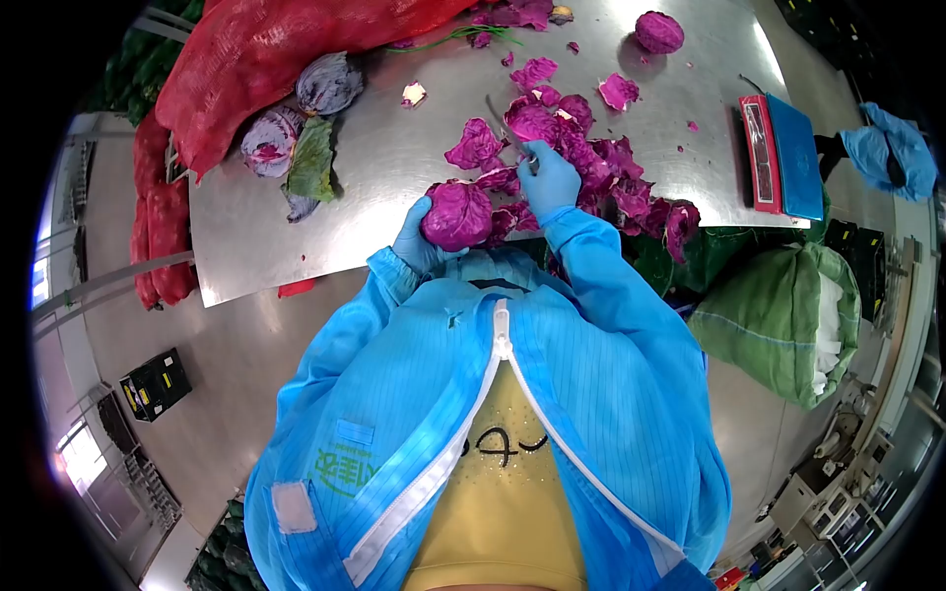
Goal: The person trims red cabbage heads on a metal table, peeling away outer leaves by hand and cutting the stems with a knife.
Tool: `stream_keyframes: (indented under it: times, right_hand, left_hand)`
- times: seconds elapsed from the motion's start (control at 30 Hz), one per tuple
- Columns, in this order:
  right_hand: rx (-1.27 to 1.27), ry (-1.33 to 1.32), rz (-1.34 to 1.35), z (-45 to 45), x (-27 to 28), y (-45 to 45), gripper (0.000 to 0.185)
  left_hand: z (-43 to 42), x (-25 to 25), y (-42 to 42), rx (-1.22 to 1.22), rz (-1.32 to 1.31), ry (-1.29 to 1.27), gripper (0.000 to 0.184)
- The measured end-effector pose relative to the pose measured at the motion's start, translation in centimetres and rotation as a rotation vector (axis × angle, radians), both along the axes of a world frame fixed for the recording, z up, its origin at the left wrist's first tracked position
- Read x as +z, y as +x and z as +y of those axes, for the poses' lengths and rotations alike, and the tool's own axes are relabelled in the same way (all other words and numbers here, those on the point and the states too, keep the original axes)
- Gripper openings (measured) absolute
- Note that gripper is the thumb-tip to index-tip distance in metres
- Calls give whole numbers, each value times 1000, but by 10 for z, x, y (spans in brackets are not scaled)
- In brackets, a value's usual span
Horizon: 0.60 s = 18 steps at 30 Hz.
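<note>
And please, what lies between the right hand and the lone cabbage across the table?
The head view shows part of the leaf heap beside the right hand, then one loose leaf before the lone cabbage.

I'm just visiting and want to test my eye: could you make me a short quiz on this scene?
1. What does the left hand hold?
2. True or false: the right hand is empty.
3. Fill in: the big red net sack lies on the table toward the person's ____.

Key: 1. A purple cabbage. 2. False; it holds a knife. 3. Left.
</note>
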State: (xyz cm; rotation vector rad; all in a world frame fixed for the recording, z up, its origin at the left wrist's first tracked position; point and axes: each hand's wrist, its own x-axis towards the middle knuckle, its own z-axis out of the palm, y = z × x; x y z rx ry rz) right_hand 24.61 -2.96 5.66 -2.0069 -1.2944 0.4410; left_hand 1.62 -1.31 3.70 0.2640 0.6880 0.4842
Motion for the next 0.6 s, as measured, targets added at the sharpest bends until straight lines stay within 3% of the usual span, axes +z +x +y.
stream_keyframes:
  times: [0.13,0.2,0.3,0.37,0.43,0.47,0.5,0.57,0.6]
  right_hand:
    - [-59,-97,-4,3,0,6,21]
    - [-96,-90,9,1,-4,6,20]
    - [-159,-107,68,-4,-13,13,22]
    - [-174,-139,118,-7,-18,14,25]
    - [-47,262,46,-9,-9,7,37]
    - [18,280,224,-8,-18,4,52]
    - [5,97,849,-16,20,-10,62]
    - [240,208,966,-22,27,-19,65]
    - [358,267,733,-22,30,-23,68]
  left_hand:
    - [0,1,1,-85,-237,-36,84]
    - [0,1,-1,-82,-513,-295,88]
    - [1,-10,-3,-112,-635,-228,93]
    - [2,-9,-6,-82,-531,-225,94]
    - [1,-6,-6,-59,-433,-227,94]
    - [1,-5,-5,-43,-456,-274,93]
    - [1,-4,-4,-29,-479,-320,92]
    - [-2,-6,-1,13,-460,-307,90]
    - [-2,-6,1,53,-441,-295,89]
